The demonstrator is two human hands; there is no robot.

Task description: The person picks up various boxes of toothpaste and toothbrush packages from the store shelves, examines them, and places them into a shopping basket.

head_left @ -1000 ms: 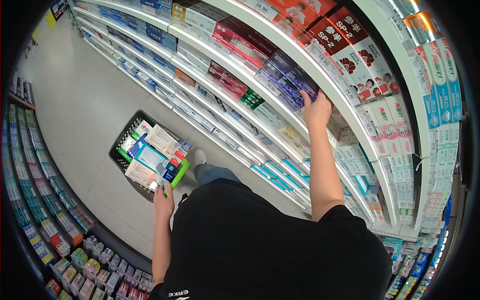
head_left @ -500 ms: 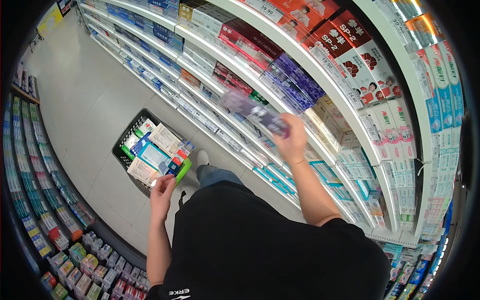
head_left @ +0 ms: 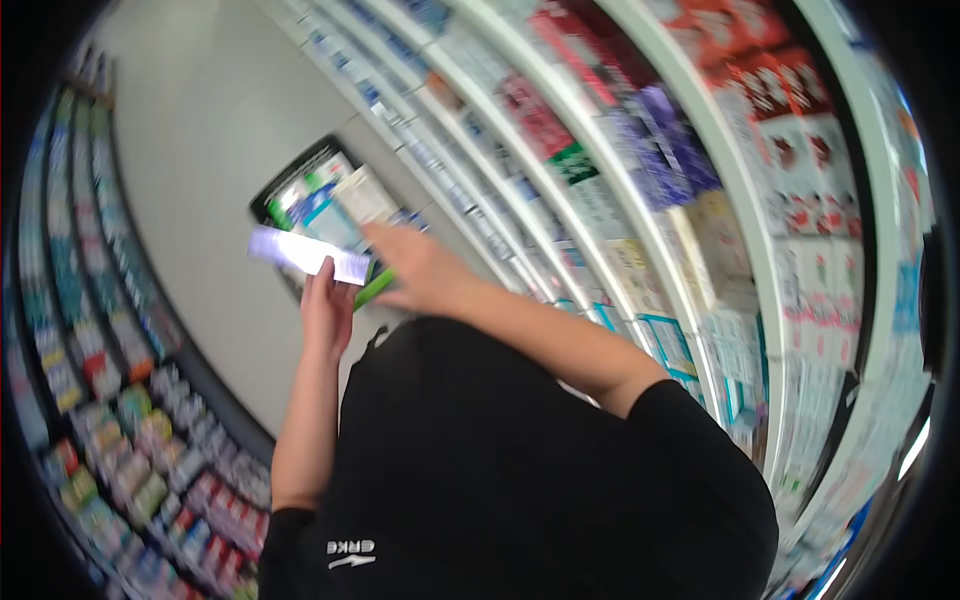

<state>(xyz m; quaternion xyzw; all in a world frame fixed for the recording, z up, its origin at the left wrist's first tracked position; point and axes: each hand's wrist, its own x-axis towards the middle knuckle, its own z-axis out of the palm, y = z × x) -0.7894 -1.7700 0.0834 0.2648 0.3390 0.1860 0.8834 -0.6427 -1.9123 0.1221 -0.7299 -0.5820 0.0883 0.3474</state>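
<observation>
A long purple toothpaste box point(head_left: 300, 254), bright with glare and blurred, lies across the fingers of my left hand point(head_left: 328, 312). My left fingers are closed on its near side. Just right of the box is my right hand point(head_left: 428, 268), its thumb and fingers apart with nothing between them. Below both hands a dark shopping basket point(head_left: 268, 192) with a green handle point(head_left: 376, 288) holds several boxes, among them a cream box point(head_left: 364, 194) and a blue-and-white box point(head_left: 330, 222). The purple box and my hands hide the basket's near part.
Lit white shelves point(head_left: 590, 150) of boxed toothpaste curve along my right side. On the left runs another shelf point(head_left: 90, 240) of small packages, with several bins of goods point(head_left: 150, 440) at lower left. Pale floor point(head_left: 200, 130) lies between them.
My right hand has carried the purple box from beside the shelves leftward to above the basket. The box is now in my left hand, and my right hand has let go. The view has shifted.
</observation>
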